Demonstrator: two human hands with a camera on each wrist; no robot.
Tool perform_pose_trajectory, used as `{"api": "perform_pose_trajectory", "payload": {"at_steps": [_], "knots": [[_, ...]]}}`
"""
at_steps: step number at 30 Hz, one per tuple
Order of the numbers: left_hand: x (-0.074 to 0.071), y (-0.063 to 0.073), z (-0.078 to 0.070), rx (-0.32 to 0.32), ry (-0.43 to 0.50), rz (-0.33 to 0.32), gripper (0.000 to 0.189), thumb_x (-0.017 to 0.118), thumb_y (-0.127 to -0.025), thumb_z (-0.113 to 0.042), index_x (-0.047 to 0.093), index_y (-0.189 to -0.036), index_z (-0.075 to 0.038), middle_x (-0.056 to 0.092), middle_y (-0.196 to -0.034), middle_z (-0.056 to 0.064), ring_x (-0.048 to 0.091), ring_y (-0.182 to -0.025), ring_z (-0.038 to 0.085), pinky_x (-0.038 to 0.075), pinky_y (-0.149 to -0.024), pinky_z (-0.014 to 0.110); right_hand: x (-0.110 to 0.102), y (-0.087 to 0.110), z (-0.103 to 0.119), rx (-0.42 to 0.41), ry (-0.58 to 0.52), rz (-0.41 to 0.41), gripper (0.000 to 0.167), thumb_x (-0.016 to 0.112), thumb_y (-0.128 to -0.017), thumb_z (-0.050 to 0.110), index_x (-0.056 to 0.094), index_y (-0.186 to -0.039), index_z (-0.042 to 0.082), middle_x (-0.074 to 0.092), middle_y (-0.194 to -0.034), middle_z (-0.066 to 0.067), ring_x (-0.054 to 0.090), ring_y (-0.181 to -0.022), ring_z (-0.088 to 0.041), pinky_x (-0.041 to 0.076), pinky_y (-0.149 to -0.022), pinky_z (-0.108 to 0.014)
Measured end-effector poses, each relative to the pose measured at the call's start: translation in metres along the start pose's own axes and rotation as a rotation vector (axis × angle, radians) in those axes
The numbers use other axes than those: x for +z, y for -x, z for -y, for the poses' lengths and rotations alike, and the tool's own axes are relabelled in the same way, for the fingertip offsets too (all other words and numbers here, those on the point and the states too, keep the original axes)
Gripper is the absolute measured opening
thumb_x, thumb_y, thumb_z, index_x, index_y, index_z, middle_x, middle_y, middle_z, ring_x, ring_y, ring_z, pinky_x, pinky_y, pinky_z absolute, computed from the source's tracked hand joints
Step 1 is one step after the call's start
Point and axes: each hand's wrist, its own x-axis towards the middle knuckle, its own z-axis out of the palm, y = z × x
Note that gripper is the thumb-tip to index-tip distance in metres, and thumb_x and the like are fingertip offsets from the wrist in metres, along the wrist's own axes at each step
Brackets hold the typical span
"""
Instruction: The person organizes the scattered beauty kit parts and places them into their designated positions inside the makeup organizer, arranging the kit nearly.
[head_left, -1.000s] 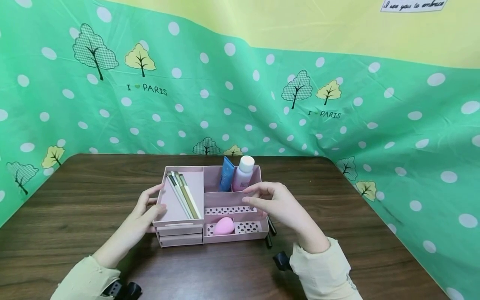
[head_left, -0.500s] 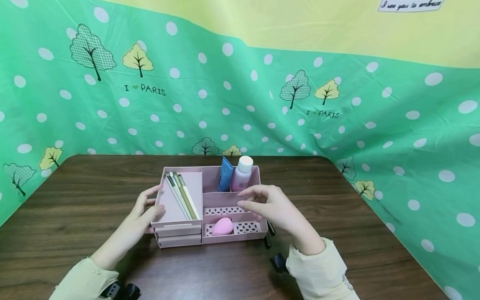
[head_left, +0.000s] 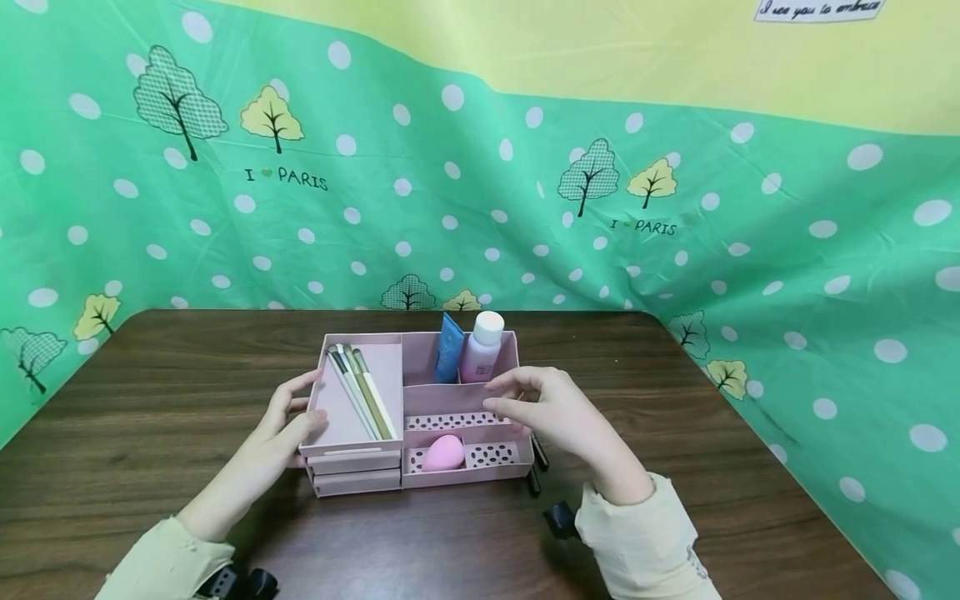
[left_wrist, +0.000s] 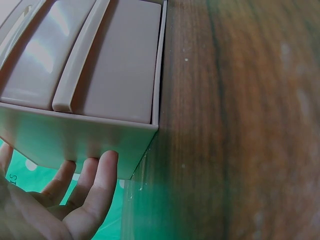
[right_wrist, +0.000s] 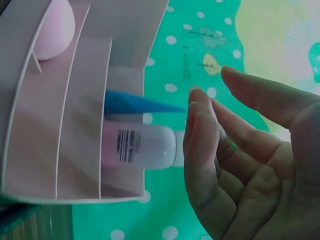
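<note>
A pink desk organizer [head_left: 365, 461] stands on the table in the head view. My left hand [head_left: 281, 429] rests against its left side; in the left wrist view, extended fingers [left_wrist: 102, 187] touch the side wall below the drawer fronts [left_wrist: 122, 65]. My right hand [head_left: 558, 412] hovers over the organizer's right part with bent fingers, thumb and fingertips apart, holding nothing. Behind it stand a pink bottle with a white cap [head_left: 483, 346] and a blue tube [head_left: 449, 348] in the back compartments. A pink makeup sponge [head_left: 444, 452] lies in a front compartment.
Several makeup brushes [head_left: 362, 392] lie in the organizer's left top tray. Dark, slim sticks [head_left: 540, 452] lie on the table against its right side. A green dotted cloth [head_left: 450, 208] hangs behind the brown wooden table [head_left: 187, 367].
My right hand drifts slightly left over the organizer, then back right. My left hand stays against the organizer's side. The whole scene shifts slightly left in the head view.
</note>
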Motion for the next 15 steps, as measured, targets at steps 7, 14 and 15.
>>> {"api": "perform_pose_trajectory", "payload": {"at_steps": [7,14,15], "knots": [[-0.001,0.001,0.0,0.018,0.013,0.004,0.06,0.046,-0.104,-0.024,0.015,-0.155,-0.024,0.03,-0.14,0.023,0.059,-0.097,0.018,0.056,-0.072,0.036,-0.009,-0.004,-0.009,0.053,-0.004,-0.036,0.029,0.072,-0.09,0.02,0.07,-0.111,0.0,0.067,-0.08,-0.011,0.062,-0.064,-0.021,0.057,-0.062,-0.035],[0.0,0.0,0.0,0.009,0.012,0.003,0.059,0.046,-0.104,-0.025,0.016,-0.155,-0.025,0.029,-0.141,0.023,0.058,-0.102,0.024,0.056,-0.074,0.037,-0.02,-0.009,-0.023,0.087,-0.023,-0.095,0.031,0.071,-0.091,0.016,0.067,-0.113,-0.005,0.068,-0.081,-0.011,0.062,-0.062,-0.016,0.058,-0.061,-0.033],[0.0,0.0,0.0,0.005,0.012,0.003,0.059,0.046,-0.104,-0.025,0.016,-0.155,-0.025,0.029,-0.141,0.023,0.058,-0.103,0.025,0.056,-0.075,0.038,-0.021,-0.01,-0.026,0.09,-0.026,-0.099,0.032,0.071,-0.091,0.016,0.067,-0.113,-0.006,0.068,-0.081,-0.012,0.062,-0.062,-0.015,0.058,-0.06,-0.033]]}}
